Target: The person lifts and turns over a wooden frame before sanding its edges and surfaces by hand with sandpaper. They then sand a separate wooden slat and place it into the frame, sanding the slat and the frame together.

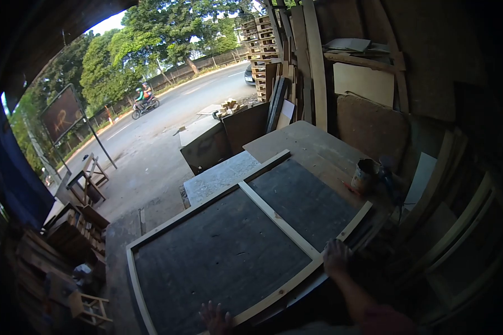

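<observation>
A wooden frame [279,223] of pale battens lies across the workbench, with a crossbar near its right third. Inside its outline shows a dark board [207,257] with scattered small marks. My left hand [215,318] is at the near edge, fingers spread, beside the near rail and over the dark board. Further right, my right hand [336,258] has its fingers bent over the near rail, close to where the crossbar meets it. Shadow covers part of the near side below the rail.
A tin can [364,174] stands on the brown board [307,142] at the right, near a dark tool [387,178]. Planks [316,67] and panels lean along the right wall. A small wooden stool [89,308] is at lower left. Beyond lies a road with a motorcycle [145,103].
</observation>
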### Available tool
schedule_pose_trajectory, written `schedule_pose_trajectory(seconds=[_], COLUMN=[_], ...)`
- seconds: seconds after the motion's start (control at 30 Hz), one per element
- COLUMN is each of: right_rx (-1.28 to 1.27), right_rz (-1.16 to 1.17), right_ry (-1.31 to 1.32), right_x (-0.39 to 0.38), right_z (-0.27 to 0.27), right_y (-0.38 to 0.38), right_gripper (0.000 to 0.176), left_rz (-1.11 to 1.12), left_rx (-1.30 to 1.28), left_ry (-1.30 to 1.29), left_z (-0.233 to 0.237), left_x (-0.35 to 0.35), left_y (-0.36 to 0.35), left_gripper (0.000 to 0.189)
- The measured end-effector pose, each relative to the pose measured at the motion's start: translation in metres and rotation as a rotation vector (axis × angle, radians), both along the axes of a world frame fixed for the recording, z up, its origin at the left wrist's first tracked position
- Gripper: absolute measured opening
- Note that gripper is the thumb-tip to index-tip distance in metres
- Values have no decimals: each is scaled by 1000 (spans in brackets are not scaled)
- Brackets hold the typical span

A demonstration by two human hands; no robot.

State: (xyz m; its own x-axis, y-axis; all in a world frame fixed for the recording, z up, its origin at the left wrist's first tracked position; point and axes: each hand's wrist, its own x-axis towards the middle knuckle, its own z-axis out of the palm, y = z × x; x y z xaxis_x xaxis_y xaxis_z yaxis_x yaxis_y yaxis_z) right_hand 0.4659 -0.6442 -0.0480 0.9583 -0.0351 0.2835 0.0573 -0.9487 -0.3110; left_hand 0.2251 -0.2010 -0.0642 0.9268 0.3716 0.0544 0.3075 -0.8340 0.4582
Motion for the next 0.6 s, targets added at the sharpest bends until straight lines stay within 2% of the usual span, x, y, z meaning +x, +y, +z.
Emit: schedule_pose_trajectory(seconds=[0.03,0.07,0.13,0.2,0.27,0.33,0.37,0.43,0.47,0.53,0.57,0.6], right_rx=[-4,-26,-37,-29,-36,-372,-373,32,32,29,29,26], right_rz=[-92,-149,-171,-165,19,146,146,127,0,-147,-141,-139], right_ry=[89,110,114,76,-3,-61,-63,52,49,71,116,113], right_x=[33,63,85,76,24,-21,-10,36,71,144,153,152], right_z=[7,1,-7,-25,-40,-42,-40,-27,-14,-31,-12,-11], right_y=[-34,-66,-93,-63,-12,22,6,-47,-84,-157,-173,-170], right_gripper=[53,52,53,54,55,57,57,57,55,55,57,57], left_rz=[-157,-156,-140,-188,-228,-380,-379,-485,-475,-495,-490,-526], left_rx=[275,280,94,109,119,36,35,54,48,146,144,255], left_ry=[-383,-384,-168,-184,-183,-193,-195,-162,-162,-125,-130,-86], left_z=[6,24,54,46,40,42,37,30,26,21,22,23], left_x=[7,17,36,69,99,127,138,164,170,176,179,177], left_y=[-14,-31,-70,-99,-137,-187,-207,-237,-244,-253,-258,-261], left_gripper=[53,53,54,56,59,55,55,55,55,53,53,54])
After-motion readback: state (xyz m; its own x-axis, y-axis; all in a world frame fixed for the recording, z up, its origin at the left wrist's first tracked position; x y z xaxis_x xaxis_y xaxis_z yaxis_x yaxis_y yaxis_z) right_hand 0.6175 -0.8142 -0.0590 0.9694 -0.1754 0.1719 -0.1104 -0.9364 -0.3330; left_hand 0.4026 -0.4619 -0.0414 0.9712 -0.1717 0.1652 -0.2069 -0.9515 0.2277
